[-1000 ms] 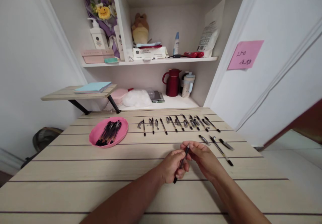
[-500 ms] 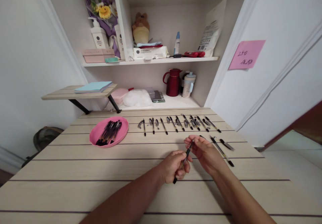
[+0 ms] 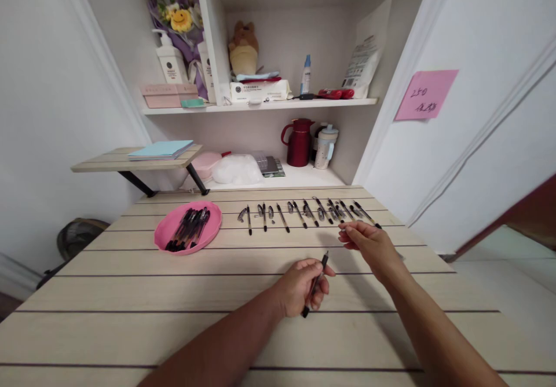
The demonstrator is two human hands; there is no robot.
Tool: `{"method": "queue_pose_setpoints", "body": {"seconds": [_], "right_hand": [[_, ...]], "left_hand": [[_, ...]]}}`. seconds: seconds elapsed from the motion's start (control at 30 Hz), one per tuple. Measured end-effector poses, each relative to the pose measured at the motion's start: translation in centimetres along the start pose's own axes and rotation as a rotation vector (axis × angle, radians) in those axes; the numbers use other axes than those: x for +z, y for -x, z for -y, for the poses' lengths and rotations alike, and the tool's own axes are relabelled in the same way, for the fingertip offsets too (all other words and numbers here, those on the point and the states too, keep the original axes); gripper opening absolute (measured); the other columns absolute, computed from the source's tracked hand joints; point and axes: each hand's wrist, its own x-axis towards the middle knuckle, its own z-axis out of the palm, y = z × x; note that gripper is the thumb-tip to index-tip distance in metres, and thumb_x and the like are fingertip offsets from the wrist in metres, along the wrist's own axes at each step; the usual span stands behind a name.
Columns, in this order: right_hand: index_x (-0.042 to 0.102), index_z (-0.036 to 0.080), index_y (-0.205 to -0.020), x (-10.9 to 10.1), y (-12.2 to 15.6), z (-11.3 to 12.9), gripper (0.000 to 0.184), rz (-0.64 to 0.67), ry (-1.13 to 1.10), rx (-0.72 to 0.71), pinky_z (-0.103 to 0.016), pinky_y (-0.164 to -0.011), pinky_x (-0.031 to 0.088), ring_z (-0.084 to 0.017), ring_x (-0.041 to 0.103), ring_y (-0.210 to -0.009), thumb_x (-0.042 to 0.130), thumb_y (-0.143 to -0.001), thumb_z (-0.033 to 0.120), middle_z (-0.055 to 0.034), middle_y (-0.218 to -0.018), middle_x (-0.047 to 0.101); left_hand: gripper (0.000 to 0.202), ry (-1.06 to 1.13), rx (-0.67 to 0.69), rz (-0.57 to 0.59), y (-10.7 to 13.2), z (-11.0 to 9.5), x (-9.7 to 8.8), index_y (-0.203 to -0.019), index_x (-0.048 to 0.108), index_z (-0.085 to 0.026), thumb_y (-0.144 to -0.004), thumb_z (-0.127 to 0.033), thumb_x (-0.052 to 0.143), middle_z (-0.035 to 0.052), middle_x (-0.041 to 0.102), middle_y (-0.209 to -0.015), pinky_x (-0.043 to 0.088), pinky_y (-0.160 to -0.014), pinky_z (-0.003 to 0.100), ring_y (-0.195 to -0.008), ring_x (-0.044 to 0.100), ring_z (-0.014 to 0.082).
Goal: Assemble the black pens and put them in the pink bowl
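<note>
My left hand [image 3: 306, 287] is closed around a black pen [image 3: 319, 277], its bare tip pointing up and away and its dark end sticking out below the fist. Further up and to the right, my right hand [image 3: 362, 241] is apart from that pen. Its thumb and fingers pinch together on something small that I cannot make out. Just beyond the right fingertips runs a row of black pens [image 3: 299, 214] with loose dark caps and small bits between them. My right hand and forearm hide most of what lies at the table's right.
At the left stands a pink tray [image 3: 217, 233] holding a bundle of pens [image 3: 189, 229]. A small raised shelf [image 3: 93, 164] on black legs bears blue paper [image 3: 163, 148]. Behind the slatted table [image 3: 243, 294], a cabinet holds a red jug [image 3: 299, 143] and a pale cup [image 3: 325, 148].
My right hand has left the pen tip and moved up and right, toward the row of pens. My left hand stays nearly in place, holding the pen.
</note>
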Motion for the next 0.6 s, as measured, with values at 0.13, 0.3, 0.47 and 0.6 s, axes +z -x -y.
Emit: {"method": "queue_pose_setpoints", "body": {"seconds": [0.13, 0.3, 0.47, 0.6], "right_hand": [[0.063, 0.018, -0.07, -1.3, -1.3, -0.7, 0.018, 0.065, 0.763, -0.092, -0.027, -0.056, 0.039, -0.017, 0.057, -0.061, 0.05, -0.074, 0.03, -0.0042, -0.062, 0.063], [0.063, 0.017, -0.075, -0.5, -1.5, -1.9, 0.02, 0.095, 1.315, -0.11, -0.029, -0.06, 0.036, -0.023, 0.061, -0.075, 0.044, -0.079, 0.022, -0.0107, -0.077, 0.067], [0.061, 0.014, -0.083, 0.4, -1.9, -2.4, 0.018, 0.121, 1.351, -0.132, -0.03, -0.063, 0.037, -0.026, 0.061, -0.082, 0.044, -0.08, 0.021, -0.0149, -0.086, 0.066], [0.059, 0.016, -0.078, -0.7, -1.2, -1.7, 0.021, 0.066, 1.277, -0.119, -0.029, -0.061, 0.037, -0.024, 0.061, -0.077, 0.043, -0.083, 0.029, -0.0131, -0.082, 0.066]], "left_hand": [[0.033, 0.015, 0.048, -0.035, -0.1, 0.2, 0.1, -0.09, 0.058, -0.012, -0.074, -0.042, 0.057, -0.0011, 0.051, -0.066, 0.035, -0.037, 0.018, -0.043, 0.048, 0.0056], [0.033, 0.013, 0.082, -0.071, -0.1, 0.3, 0.5, -0.087, 0.06, -0.01, -0.072, -0.04, 0.06, -0.0016, 0.049, -0.064, 0.041, -0.041, 0.021, -0.046, 0.049, 0.0068], [0.031, 0.041, 0.092, -0.084, 0.0, 0.4, 0.6, -0.089, 0.06, -0.01, -0.071, -0.036, 0.063, -0.0017, 0.05, -0.06, 0.044, -0.045, 0.024, -0.046, 0.05, 0.0082], [0.031, 0.151, 0.117, -0.093, -0.3, 0.6, 0.5, -0.091, 0.06, -0.011, -0.07, -0.033, 0.065, 0.0006, 0.054, -0.06, 0.045, -0.055, 0.028, -0.053, 0.054, 0.0115]]}}
